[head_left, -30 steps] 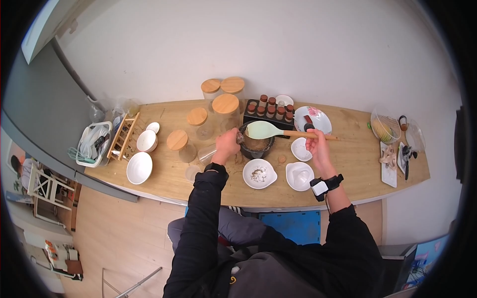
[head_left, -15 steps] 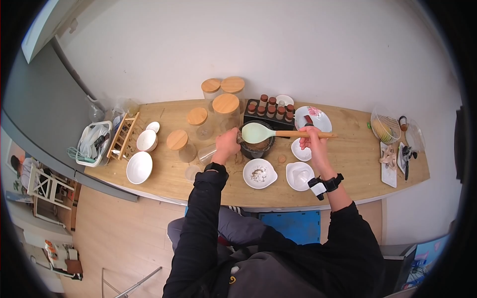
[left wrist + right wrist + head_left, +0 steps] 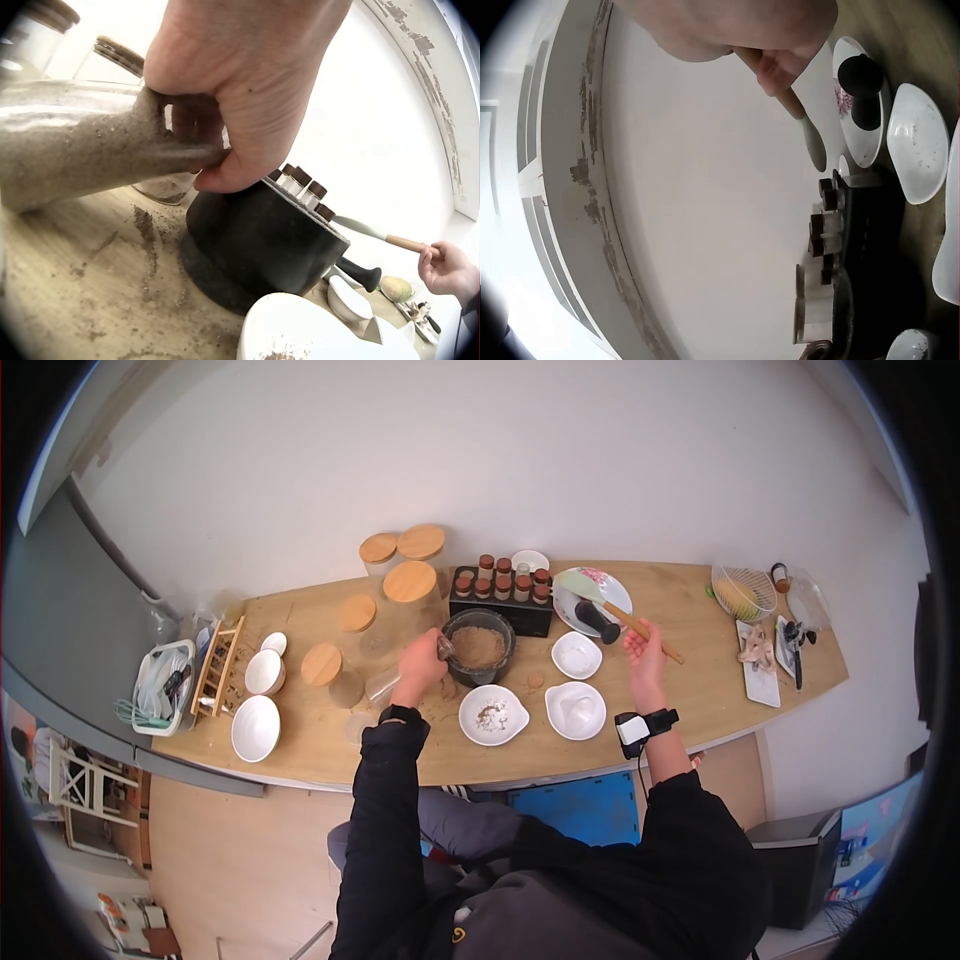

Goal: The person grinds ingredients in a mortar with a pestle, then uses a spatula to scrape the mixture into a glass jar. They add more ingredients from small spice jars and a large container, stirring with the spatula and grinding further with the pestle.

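Observation:
My left hand [image 3: 420, 663] grips the neck of a clear glass jar [image 3: 67, 142] lying on its side, its glass coated with grey-brown powder. Right beside those fingers stands a black mortar [image 3: 259, 244], which holds brown powder [image 3: 480, 646] in the head view. My right hand [image 3: 645, 650] holds a spatula [image 3: 632, 623] by its wooden handle. Its pale green head reaches over the floral plate [image 3: 622, 598] behind. A black pestle [image 3: 597, 622] leans on that plate, just below the spatula. Spilled brown powder [image 3: 146, 232] dots the wood by the mortar.
A black rack [image 3: 500, 615] of small spice jars stands behind the mortar. Wood-lidded jars [image 3: 410, 582] crowd the left. In front are white bowls [image 3: 520, 722], one with flecks inside. Farther right sit a wire basket [image 3: 745, 592] and a white tray [image 3: 762, 685].
My right hand has carried the spatula from over the mortar to over the floral plate, uncovering the powder and pestle. The left hand keeps its grip; the head view has shifted.

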`<state>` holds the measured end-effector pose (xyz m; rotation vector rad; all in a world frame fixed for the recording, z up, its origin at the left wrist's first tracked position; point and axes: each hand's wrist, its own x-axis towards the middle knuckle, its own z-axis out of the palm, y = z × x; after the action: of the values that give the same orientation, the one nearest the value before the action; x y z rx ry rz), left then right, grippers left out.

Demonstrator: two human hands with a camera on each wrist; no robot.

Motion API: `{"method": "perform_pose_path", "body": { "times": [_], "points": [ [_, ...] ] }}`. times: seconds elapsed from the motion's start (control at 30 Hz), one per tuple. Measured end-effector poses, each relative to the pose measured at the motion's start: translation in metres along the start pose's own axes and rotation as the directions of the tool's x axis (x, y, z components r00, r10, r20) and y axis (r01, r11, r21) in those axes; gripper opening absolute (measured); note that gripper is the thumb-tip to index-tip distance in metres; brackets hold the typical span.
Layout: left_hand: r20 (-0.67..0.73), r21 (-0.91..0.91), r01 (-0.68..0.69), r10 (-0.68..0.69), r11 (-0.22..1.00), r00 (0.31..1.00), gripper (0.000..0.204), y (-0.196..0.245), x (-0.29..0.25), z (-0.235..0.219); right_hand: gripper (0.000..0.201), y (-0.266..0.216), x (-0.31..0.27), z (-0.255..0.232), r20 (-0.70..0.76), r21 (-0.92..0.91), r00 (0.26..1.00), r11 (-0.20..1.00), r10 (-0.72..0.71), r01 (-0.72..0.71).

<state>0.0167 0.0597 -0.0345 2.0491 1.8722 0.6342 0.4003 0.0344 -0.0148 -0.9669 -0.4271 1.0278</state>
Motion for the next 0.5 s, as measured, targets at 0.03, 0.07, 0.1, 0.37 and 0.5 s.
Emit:
{"method": "perform_pose_path", "body": {
  "times": [0.03, 0.07, 0.1, 0.37, 0.5],
  "points": [
    [-0.019, 0.023, -0.010, 0.010, 1.000, 1.000, 0.034, -0.001, 0.000, 0.000, 0.031, 0.004, 0.005, -0.003, -0.041, 0.001, 0.999, 1.000, 0.026, -0.026],
    [-0.027, 0.015, -0.017, 0.018, 1.000, 0.999, 0.034, -0.001, 0.000, 0.000, 0.030, 0.009, 0.009, -0.005, -0.081, 0.003, 0.995, 0.999, 0.051, -0.051],
    [-0.034, 0.006, -0.024, 0.024, 1.000, 0.999, 0.034, -0.002, 0.000, 0.001, 0.029, 0.012, 0.015, -0.009, -0.093, 0.050, 0.994, 0.997, 0.065, -0.061],
    [0.041, 0.013, 0.037, -0.037, 0.999, 0.998, 0.037, 0.001, 0.000, -0.002, 0.025, 0.032, 0.072, -0.045, -0.070, 0.252, 0.980, 0.954, 0.184, -0.162],
    [0.035, 0.017, 0.032, -0.033, 0.999, 0.999, 0.036, 0.001, 0.001, -0.002, 0.026, 0.046, 0.091, -0.052, -0.034, 0.332, 0.984, 0.930, 0.175, -0.154]
  ]
}}
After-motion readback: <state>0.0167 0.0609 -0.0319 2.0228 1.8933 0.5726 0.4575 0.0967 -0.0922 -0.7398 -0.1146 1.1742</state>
